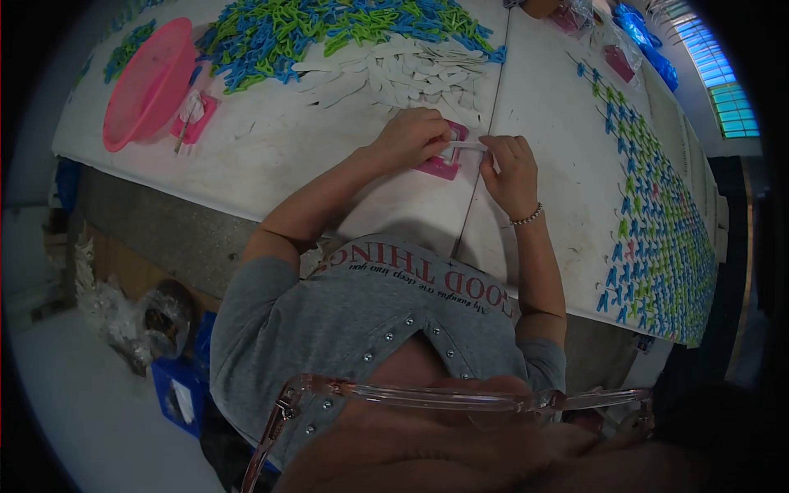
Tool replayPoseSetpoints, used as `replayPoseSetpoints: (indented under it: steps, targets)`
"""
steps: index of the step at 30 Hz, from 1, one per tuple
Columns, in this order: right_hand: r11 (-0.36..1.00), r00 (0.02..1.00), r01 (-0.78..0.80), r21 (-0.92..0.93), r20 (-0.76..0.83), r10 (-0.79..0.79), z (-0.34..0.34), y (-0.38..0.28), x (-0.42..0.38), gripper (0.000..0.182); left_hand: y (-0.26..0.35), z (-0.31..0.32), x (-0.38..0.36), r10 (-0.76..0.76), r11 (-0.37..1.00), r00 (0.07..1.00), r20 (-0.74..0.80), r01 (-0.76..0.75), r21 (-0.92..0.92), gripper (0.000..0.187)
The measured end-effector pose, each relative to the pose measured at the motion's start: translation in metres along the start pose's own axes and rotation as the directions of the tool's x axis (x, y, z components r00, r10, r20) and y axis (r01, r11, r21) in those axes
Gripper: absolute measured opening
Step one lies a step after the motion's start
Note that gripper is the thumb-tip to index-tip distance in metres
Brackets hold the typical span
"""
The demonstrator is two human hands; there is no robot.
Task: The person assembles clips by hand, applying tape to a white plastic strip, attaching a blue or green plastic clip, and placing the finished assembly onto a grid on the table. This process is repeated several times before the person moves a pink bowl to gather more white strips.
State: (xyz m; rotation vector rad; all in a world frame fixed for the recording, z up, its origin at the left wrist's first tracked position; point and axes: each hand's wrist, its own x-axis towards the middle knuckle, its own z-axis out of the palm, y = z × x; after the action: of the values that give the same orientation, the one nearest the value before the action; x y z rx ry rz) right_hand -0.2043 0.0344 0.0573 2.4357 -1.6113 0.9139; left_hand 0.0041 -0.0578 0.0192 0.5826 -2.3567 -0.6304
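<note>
Held between both hands, a thin white strip (465, 145): left hand (413, 135) curled closed over its near end and pressing on a small pink tray (440, 164), right hand (511, 171) pinching the far end, fingers closed tight, beaded bracelet (527, 218) at the wrist. Pink tray flat on the white table (271, 164), contents hidden under the fingers. At twelve o'clock, a loose heap of white strips (403, 76); beyond, a pile of blue and green clips (329, 33). At ten o'clock, a tilted pink basin (148, 82), inside not visible. At three o'clock, rows of clips (657, 230) laid out in lines.
</note>
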Motion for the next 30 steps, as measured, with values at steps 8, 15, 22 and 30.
replayPoseSetpoints:
  steps: [8,15,22,30]
  targets:
    - [0.602,0.896,-0.326,0.729,0.034,0.444,0.026,-0.002,0.009,0.036,0.012,0.014,0.007,-0.071,0.944,0.989,-0.129,0.025,-0.328,0.011]
    - [0.442,0.889,-0.323,0.837,0.107,0.446,0.056,-0.012,0.01,0.035,0.011,0.005,-0.006,-0.283,0.847,0.947,-0.151,0.173,-0.502,0.022]
    - [0.785,0.951,-0.271,0.556,0.03,0.307,0.066,-0.015,0.012,0.032,0.017,-0.035,-0.012,0.03,0.999,0.967,-0.251,-0.036,-0.02,0.031]
    - [0.921,0.983,-0.171,0.351,-0.006,0.185,0.06,-0.003,-0.006,0.034,-0.004,-0.014,-0.021,-0.088,0.995,0.978,-0.189,0.079,-0.052,0.023]
